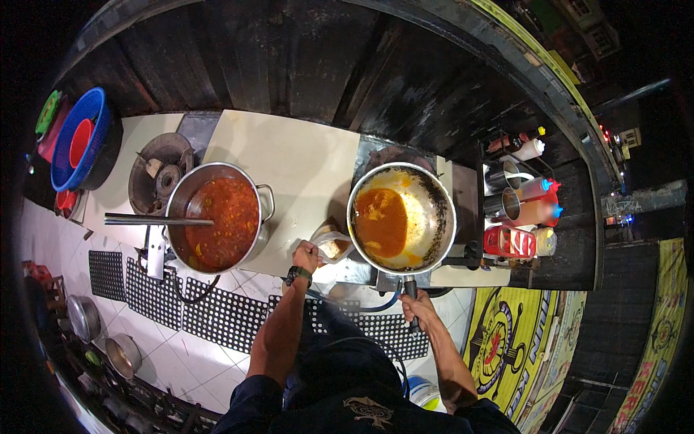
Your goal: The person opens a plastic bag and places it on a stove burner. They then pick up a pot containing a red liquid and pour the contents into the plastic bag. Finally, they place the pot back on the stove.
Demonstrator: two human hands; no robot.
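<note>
My right hand [416, 308] grips the black handle of a metal wok pan [444, 228], which is tilted so that orange-brown sauce [379, 222] pools on its left side. My left hand [306, 256], with a watch on the wrist, pinches the rim of a clear plastic bag [332, 247] just left of the pan. Something pale and brownish lies inside the bag; its exact contents cannot be told. Further left, a large steel pot [264, 238] holds red sauce with bits in it, and a metal ladle's handle [157, 219] leans over its left rim.
A cast-iron burner [146, 187] sits behind the pot on the pale counter [293, 157]. Squeeze bottles [534, 188] and steel cups [501, 206] fill a rack at the right. Blue and red plastic baskets [81, 125] stand far left. Black perforated mats [217, 314] cover part of the tiled floor.
</note>
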